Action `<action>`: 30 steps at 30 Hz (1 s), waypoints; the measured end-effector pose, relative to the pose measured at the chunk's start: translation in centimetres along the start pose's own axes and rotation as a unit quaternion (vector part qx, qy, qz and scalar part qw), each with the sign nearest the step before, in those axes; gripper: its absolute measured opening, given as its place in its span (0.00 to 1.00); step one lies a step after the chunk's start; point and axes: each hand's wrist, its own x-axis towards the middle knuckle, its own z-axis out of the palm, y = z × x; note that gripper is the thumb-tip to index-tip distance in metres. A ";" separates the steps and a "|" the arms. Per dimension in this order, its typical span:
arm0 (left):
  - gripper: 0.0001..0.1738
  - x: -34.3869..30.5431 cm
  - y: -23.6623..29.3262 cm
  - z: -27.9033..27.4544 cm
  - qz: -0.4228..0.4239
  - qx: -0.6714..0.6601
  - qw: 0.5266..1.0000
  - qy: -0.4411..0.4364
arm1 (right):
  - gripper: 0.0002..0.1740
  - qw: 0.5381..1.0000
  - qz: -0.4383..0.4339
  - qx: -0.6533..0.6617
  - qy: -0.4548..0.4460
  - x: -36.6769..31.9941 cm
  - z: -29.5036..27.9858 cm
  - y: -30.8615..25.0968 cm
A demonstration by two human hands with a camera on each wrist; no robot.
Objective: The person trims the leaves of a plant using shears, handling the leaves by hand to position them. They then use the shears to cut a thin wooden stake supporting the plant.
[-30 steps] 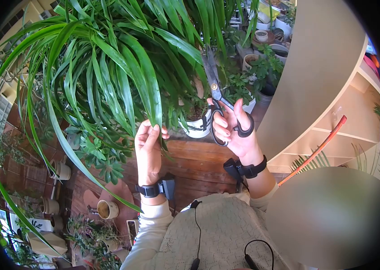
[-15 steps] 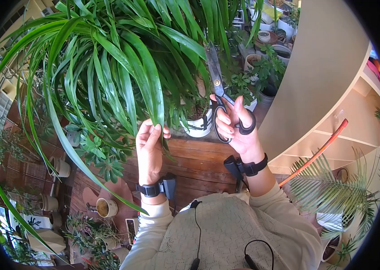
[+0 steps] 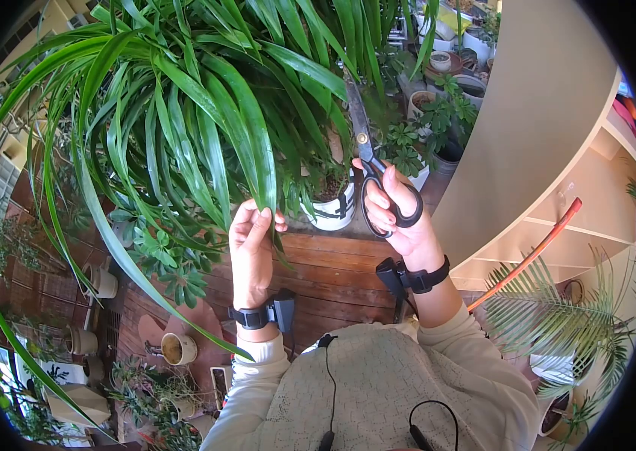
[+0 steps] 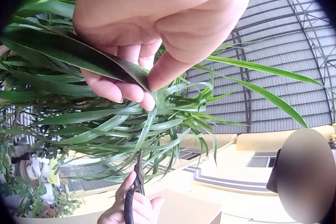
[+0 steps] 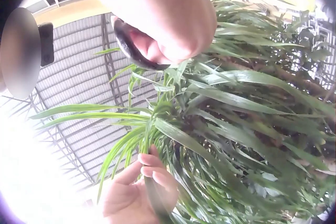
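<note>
A bushy plant (image 3: 182, 128) with long, strap-shaped green leaves fills the upper left of the head view. My left hand (image 3: 252, 237) pinches one broad leaf (image 3: 264, 169) near its lower end between thumb and fingers; the left wrist view shows the leaf (image 4: 68, 50) running through that pinch. My right hand (image 3: 402, 210) holds black-handled scissors (image 3: 364, 139), thumb through one loop and fingers in the other. Their blades point up and look nearly closed, with the tips among the leaves right of the pinched one. In the right wrist view only a handle loop (image 5: 131, 45) of them shows.
Behind the blades stands a white pot (image 3: 330, 213) on a wooden deck (image 3: 325, 274). A curved beige panel (image 3: 536, 98) with shelves rises at the right, an orange-red pole (image 3: 532, 252) leaning by it. Potted plants stand around, including a palm (image 3: 573, 323) at lower right.
The scissors' handles and blades have drawn closer together as the right thumb moved in. The scissors have shifted slightly right. My left hand keeps its pinch on the leaf.
</note>
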 end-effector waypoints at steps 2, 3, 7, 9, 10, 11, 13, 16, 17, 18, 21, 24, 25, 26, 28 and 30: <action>0.07 0.0 0.0 -0.2 0.001 0.000 1.000 -0.006 | 0.28 1.000 0.001 0.010 -0.006 -0.1 -0.3 0.3; 0.07 0.0 0.1 -0.1 0.004 -0.001 1.000 -0.012 | 0.27 1.000 0.002 0.019 -0.014 -0.1 -0.4 0.3; 0.06 0.0 -0.1 -0.2 -0.007 0.007 1.000 0.002 | 0.26 1.000 0.001 0.001 0.015 -0.8 -0.6 0.3; 0.06 0.1 0.0 0.0 -0.004 0.006 1.000 -0.003 | 0.27 0.999 -0.010 -0.023 0.022 -1.3 -0.8 0.0; 0.06 0.0 0.1 0.0 -0.007 0.007 1.000 -0.007 | 0.28 0.999 -0.016 -0.036 0.026 -1.5 -0.9 -0.2; 0.05 0.0 0.0 0.0 -0.007 0.026 1.000 -0.002 | 0.28 0.999 -0.018 -0.040 0.022 -1.8 -1.0 -0.4; 0.05 0.0 -0.1 0.0 -0.007 0.025 1.000 -0.001 | 0.28 0.992 -0.055 -0.096 0.061 -2.3 -0.9 -0.9; 0.04 0.1 0.0 0.2 -0.002 0.025 1.000 0.002 | 0.28 0.977 -0.094 -0.170 0.083 -2.9 -0.5 -1.8; 0.05 0.2 0.0 0.2 -0.003 0.027 1.000 0.002 | 0.29 0.973 -0.103 -0.183 0.099 -3.1 -0.3 -2.1; 0.05 0.1 -0.1 0.3 -0.007 0.028 1.000 0.005 | 0.29 0.973 -0.099 -0.183 0.102 -3.4 -0.2 -2.3; 0.04 0.0 -0.1 0.5 -0.015 0.027 1.000 0.006 | 0.36 0.955 -0.124 -0.248 0.104 -3.8 0.0 -2.7; 0.04 0.1 -0.2 0.3 -0.008 0.034 0.999 -0.001 | 0.40 0.956 -0.121 -0.260 0.061 -3.9 0.5 -2.8; 0.04 0.1 -0.1 0.5 -0.011 0.033 0.999 0.004 | 0.44 0.960 -0.109 -0.250 0.057 -3.9 1.1 -2.8; 0.04 0.0 0.0 0.6 -0.009 0.029 0.999 0.009 | 0.44 0.960 -0.104 -0.254 0.053 -3.7 1.6 -2.7; 0.04 -0.1 0.2 0.9 -0.007 0.018 1.000 -0.005 | 0.46 0.955 -0.113 -0.273 0.029 -3.1 2.3 -2.8; 0.03 -0.1 0.2 0.8 -0.011 0.011 1.000 -0.005 | 0.44 0.951 -0.113 -0.288 0.016 -2.5 2.1 -3.6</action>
